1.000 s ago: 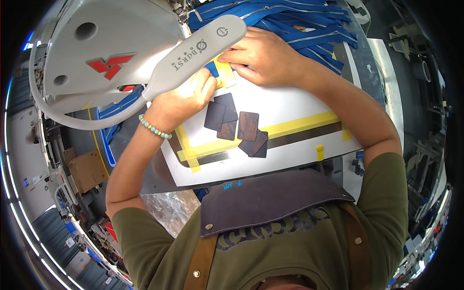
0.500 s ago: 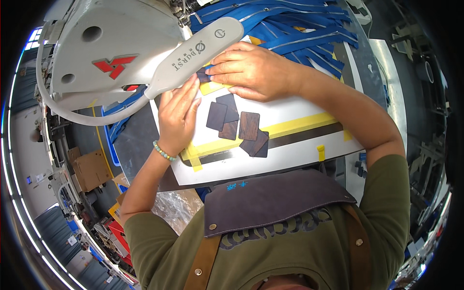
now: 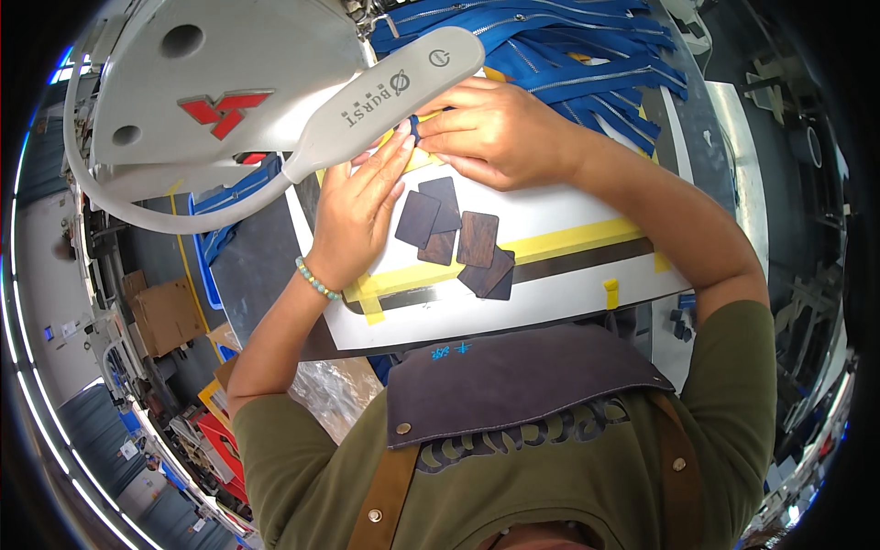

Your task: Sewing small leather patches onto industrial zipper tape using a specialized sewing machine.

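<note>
Beneath the grey lamp head, my two hands meet at a small dark blue piece, mostly covered by fingers and lamp. My right hand pinches its right side with bent fingers. From the left, my left hand, with a beaded bracelet at the wrist, presses long, close-together fingertips against its other side. Several dark, wood-grained rectangular patches lie overlapping on the white work surface just below my hands. Long blue zipper strips with metal teeth are heaped beyond my right hand.
The white sewing machine body stands at upper left. Its lamp on a bent grey neck hangs over my fingers. Yellow tape crosses the work surface. A blue bin and a cardboard box are at left.
Both hands have shifted slightly right, with my left fingertips higher. The dark piece between them has turned and shows less. The whole view has shifted a little.
</note>
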A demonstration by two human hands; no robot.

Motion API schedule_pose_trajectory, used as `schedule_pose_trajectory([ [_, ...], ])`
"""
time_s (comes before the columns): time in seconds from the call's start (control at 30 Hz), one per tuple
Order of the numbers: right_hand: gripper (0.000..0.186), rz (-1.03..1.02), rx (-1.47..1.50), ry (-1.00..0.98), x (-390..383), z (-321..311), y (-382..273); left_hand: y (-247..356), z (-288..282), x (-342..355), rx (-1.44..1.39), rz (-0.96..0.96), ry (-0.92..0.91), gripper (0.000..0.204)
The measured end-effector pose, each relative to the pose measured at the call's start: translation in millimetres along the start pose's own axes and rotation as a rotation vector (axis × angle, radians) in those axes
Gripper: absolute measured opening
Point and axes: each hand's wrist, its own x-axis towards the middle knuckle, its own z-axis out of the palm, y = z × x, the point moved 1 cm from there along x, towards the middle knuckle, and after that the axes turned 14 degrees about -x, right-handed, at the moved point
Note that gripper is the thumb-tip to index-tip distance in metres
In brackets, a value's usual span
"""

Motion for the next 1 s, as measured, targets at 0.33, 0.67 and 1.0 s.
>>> schedule_pose_trajectory([
  [0.33,0.021,0.032,-0.065,-0.012,0,-13,3,-4,6,8,0.143,0.115,0.076,0.036],
  [0.67,0.03,0.056,0.024,-0.11,1,-14,3,-4,4,3,-0.005,0.002,0.138,0.035],
  [1.0,0.032,0.033,-0.018,-0.155,3,-13,0,-6,4,3,0.066,0.108,0.185,0.03],
])
